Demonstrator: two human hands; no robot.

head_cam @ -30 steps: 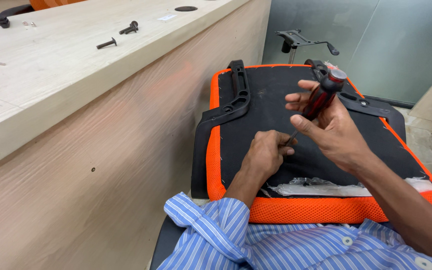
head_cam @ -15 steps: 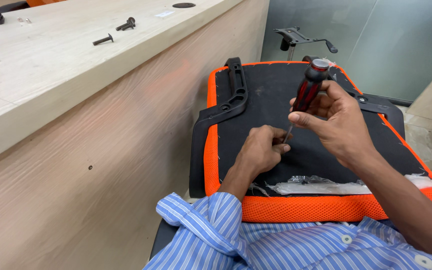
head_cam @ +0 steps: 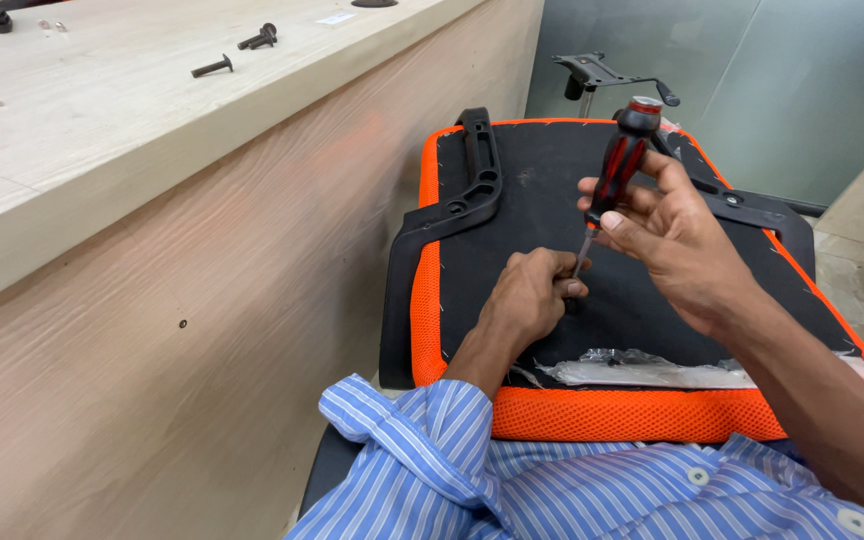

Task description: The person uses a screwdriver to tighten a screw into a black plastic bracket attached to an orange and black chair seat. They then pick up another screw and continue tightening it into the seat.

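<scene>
An upturned chair seat, black underneath with an orange mesh edge, rests on my lap. My right hand grips the red and black handle of a screwdriver, which stands nearly upright with its tip down on the seat's underside. My left hand is curled around the lower end of the shaft at the tip; whatever lies under it is hidden. A black plastic armrest bracket runs along the seat's left side.
A light wooden counter rises at my left, with black bolts and another pair of bolts on top. A black metal chair mechanism stands behind the seat. Torn clear plastic lies on the seat's near edge.
The screwdriver has tilted from a slant to nearly upright, its handle risen. My left hand has stayed at the tip. The view has shifted slightly.
</scene>
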